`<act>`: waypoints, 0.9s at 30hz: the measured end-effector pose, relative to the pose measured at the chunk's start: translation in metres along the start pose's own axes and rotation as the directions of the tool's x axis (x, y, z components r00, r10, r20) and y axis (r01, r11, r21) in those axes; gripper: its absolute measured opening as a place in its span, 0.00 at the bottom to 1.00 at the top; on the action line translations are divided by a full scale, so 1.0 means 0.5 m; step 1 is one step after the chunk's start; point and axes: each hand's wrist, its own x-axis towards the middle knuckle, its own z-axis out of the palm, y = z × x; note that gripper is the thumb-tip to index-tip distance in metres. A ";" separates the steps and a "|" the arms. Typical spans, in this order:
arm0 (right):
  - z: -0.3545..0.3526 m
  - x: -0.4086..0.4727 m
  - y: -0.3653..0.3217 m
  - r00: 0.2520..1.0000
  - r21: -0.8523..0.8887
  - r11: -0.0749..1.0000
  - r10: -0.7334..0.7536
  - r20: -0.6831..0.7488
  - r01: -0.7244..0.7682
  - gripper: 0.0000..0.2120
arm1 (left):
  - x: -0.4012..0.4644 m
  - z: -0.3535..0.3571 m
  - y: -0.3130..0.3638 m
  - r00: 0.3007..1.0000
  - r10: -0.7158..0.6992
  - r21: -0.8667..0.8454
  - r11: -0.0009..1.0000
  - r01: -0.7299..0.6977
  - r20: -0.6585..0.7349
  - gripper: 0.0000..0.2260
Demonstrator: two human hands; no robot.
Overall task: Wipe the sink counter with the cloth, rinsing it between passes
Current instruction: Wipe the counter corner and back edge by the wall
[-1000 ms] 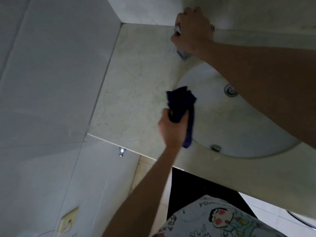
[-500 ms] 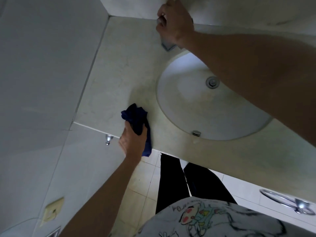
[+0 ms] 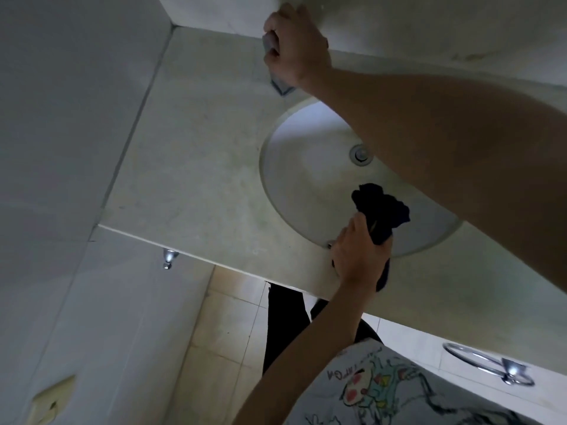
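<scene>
The only lettering here is on the person's printed shirt (image 3: 399, 391), just above the cartoon figure; from where the camera looks down it runs upside down and is smudged, so only a few capital shapes show and no word can be made out; the counter (image 3: 199, 179), the wall tiles and the metal fittings carry no readable marks.

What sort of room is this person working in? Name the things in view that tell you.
Most likely a bathroom: a round sink basin with a metal drain is set into a stone counter, the walls are tiled, and a chrome towel ring hangs below the counter.
</scene>
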 end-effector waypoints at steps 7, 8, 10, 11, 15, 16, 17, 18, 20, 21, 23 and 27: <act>0.009 0.011 0.004 1.000 0.055 0.998 -0.019 0.012 0.018 0.15 | 0.168 -0.183 -0.077 0.942 -0.191 -0.265 0.957 0.116 -0.276 0.16; 0.010 0.011 0.003 1.000 0.072 0.997 -0.016 0.016 0.015 0.15 | 0.201 -0.227 -0.105 0.922 -0.211 -0.253 0.959 0.131 -0.324 0.16; 0.010 0.008 0.004 1.000 0.102 0.995 -0.016 0.007 0.015 0.13 | 0.277 -0.308 -0.162 0.902 -0.212 -0.188 0.971 0.150 -0.377 0.17; 0.009 0.007 0.005 1.000 0.105 0.994 -0.018 0.002 0.018 0.13 | 0.318 -0.344 -0.188 0.901 -0.199 -0.141 0.978 0.156 -0.385 0.18; 0.011 0.009 0.005 0.999 0.078 0.996 -0.030 -0.015 0.032 0.14 | 0.485 -0.432 -0.274 0.897 -0.221 0.026 0.968 0.249 -0.382 0.20; 0.013 0.011 0.005 0.999 0.083 0.996 -0.029 -0.020 0.030 0.15 | 0.525 -0.439 -0.290 0.902 -0.226 0.042 0.965 0.259 -0.367 0.21; 0.015 0.012 0.006 0.999 0.090 0.996 -0.025 -0.026 0.027 0.15 | 0.564 -0.441 -0.300 0.915 -0.221 0.047 0.967 0.251 -0.338 0.22; 0.017 0.011 0.006 0.999 0.100 0.995 -0.018 -0.028 0.021 0.16 | 0.600 -0.438 -0.306 0.933 -0.206 0.046 0.972 0.229 -0.296 0.22; 0.019 0.010 0.008 0.999 0.117 0.993 -0.010 -0.040 0.015 0.15 | 0.666 -0.425 -0.307 0.967 -0.115 0.045 0.991 0.128 -0.227 0.21; 0.020 0.010 0.009 0.999 0.123 0.992 -0.011 -0.052 0.017 0.15 | 0.696 -0.418 -0.300 0.978 -0.045 0.056 0.997 0.057 -0.205 0.21; 0.025 0.009 0.009 0.995 0.137 0.990 -0.010 -0.096 0.023 0.14 | 0.753 -0.407 -0.280 0.983 0.107 0.115 0.989 -0.090 -0.151 0.20; 0.031 0.006 0.009 0.988 0.168 0.986 0.009 -0.157 0.018 0.14 | 0.855 -0.384 -0.226 0.916 0.400 0.196 0.900 -0.389 -0.023 0.20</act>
